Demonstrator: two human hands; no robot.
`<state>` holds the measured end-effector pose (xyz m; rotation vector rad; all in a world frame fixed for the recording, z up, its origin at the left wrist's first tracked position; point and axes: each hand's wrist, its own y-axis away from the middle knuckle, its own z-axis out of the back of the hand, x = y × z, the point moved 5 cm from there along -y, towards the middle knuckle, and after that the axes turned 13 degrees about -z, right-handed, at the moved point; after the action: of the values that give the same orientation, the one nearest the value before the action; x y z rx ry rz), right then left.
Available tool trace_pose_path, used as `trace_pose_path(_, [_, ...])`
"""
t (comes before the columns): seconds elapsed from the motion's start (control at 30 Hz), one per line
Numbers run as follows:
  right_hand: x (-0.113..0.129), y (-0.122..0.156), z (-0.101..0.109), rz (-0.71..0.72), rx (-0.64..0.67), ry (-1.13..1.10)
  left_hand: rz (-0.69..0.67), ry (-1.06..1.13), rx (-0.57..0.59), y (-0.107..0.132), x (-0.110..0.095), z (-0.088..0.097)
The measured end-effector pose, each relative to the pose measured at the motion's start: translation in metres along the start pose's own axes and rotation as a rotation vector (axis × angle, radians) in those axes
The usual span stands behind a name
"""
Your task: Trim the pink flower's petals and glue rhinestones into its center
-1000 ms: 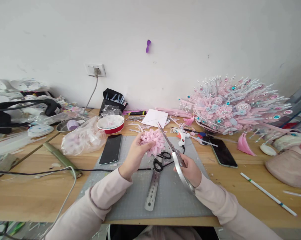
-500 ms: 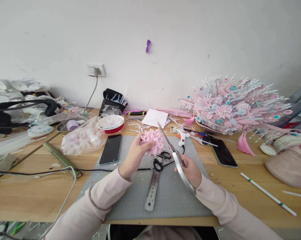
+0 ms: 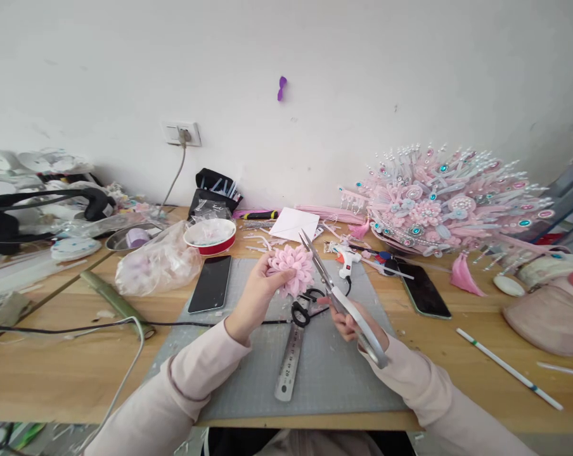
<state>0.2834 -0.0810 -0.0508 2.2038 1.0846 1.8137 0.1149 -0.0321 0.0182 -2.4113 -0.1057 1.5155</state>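
Between the thumb and fingers of my left hand (image 3: 263,285) is a pink layered flower (image 3: 293,269), held above the grey cutting mat (image 3: 248,373). My right hand (image 3: 350,320) grips a large pair of scissors with pale handles (image 3: 360,320). Their metal blades point up and away, just right of the petals, slightly parted at the tips. Below the flower lie small black-handled scissors (image 3: 302,310), partly hidden, over a steel ruler (image 3: 289,370). A white glue gun (image 3: 348,261) rests behind my right hand.
On the right stands a pink beaded headdress (image 3: 438,215), with a phone (image 3: 424,291) before it. Left of the mat are another phone (image 3: 210,285), a red-rimmed bowl (image 3: 217,246) and a plastic bag (image 3: 156,263). A black cable (image 3: 101,327) crosses the table.
The scissors in my right hand have turned, so their handles show wider and the blades are slightly apart. My left hand and the flower stay almost in place.
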Motion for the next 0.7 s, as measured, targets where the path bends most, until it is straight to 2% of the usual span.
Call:
trace_pose_path(0.17, [-0.002,0.003,0.001,0.016,0.002,-0.197,0.012,-0.009,-0.012,0.0,0.001,0.001])
trace_pose_path(0.37, [-0.001,-0.001,-0.001,0.037,0.085,-0.174,-0.022,-0.03,-0.014,-0.001,0.001,0.002])
trace_pose_path(0.7, [-0.01,-0.009,0.011,-0.015,0.032,-0.173,-0.105,-0.184,0.001,0.001,-0.003,0.003])
